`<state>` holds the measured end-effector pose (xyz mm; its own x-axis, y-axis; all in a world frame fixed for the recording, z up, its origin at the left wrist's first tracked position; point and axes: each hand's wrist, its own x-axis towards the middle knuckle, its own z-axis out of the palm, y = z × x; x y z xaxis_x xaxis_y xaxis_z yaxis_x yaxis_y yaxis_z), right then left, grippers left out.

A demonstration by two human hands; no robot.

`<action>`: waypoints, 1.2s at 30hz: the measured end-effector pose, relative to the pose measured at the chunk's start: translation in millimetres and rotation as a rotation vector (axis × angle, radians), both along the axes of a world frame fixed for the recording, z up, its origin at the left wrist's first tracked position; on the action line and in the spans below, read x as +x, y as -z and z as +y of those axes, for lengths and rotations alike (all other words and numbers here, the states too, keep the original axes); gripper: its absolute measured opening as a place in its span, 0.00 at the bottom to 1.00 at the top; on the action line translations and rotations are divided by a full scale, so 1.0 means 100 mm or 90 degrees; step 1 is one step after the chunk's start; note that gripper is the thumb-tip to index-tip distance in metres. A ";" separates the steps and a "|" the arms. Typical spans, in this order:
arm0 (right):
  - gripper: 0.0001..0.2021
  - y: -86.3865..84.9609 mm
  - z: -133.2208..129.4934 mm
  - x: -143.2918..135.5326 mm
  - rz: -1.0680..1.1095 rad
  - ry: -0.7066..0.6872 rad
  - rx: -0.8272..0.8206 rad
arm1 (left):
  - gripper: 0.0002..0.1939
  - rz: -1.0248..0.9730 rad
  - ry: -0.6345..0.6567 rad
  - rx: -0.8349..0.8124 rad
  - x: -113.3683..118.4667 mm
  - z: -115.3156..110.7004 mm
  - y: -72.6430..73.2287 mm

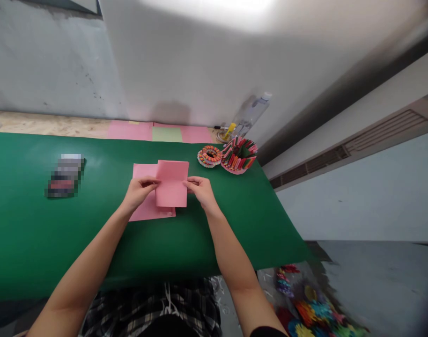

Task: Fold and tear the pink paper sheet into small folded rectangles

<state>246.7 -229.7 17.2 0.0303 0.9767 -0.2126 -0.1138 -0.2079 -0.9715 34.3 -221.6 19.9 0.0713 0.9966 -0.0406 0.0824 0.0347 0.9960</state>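
The work looks partway along. The pink sheet [172, 192] is in hand and seems to carry a crease running from side to side, its far part tilted up a little; whether it is one layer or several, I cannot tell. Left as it is, the sheet is not yet set down, and the larger sheet [143, 213] under it lies flat on the tabletop [235, 234], partly covered.

The pink sheet is in front of the person, over the right part of the larger sheet and reaching past its right edge. Its long axis runs from the person toward the wall [140, 84], with the short far edge facing that wall.

Both hands grip it: the left hand [140, 189] pinches the left edge, and the right hand [202, 191] pinches the right edge, each about midway along.
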 end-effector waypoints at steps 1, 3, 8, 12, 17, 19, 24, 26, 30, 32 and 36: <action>0.12 -0.01 0.00 0.00 0.001 -0.002 0.000 | 0.07 -0.004 -0.001 0.013 0.00 0.00 0.00; 0.12 -0.01 0.00 0.00 -0.002 -0.002 -0.002 | 0.09 0.002 0.006 0.042 0.01 0.00 0.01; 0.13 -0.01 0.00 -0.01 -0.019 0.005 -0.002 | 0.19 0.016 0.076 0.086 -0.04 0.00 0.00; 0.12 -0.01 0.00 0.01 -0.021 -0.010 -0.005 | 0.26 -0.009 0.148 0.106 -0.13 0.02 0.00; 0.12 -0.04 0.00 0.05 -0.037 -0.024 0.002 | 0.33 -0.021 0.208 0.107 -0.18 0.02 -0.04; 0.12 -0.04 0.01 0.06 -0.040 -0.027 0.004 | 0.34 -0.022 0.219 0.105 -0.18 0.02 -0.06; 0.13 -0.02 0.02 0.08 -0.035 -0.046 0.000 | 0.41 -0.019 0.268 0.078 -0.19 0.00 -0.10; 0.12 -0.02 0.02 0.08 -0.037 -0.054 -0.001 | 0.43 -0.009 0.283 0.078 -0.20 0.00 -0.10; 0.12 -0.01 0.02 0.08 -0.035 -0.050 0.002 | 0.41 0.005 0.262 0.094 -0.19 0.00 -0.08; 0.12 -0.01 0.02 0.09 -0.036 -0.044 0.006 | 0.31 0.010 0.258 0.101 -0.17 0.01 -0.07; 0.12 0.00 0.03 0.10 -0.031 -0.035 0.011 | 0.06 0.057 0.233 0.123 -0.14 0.01 -0.07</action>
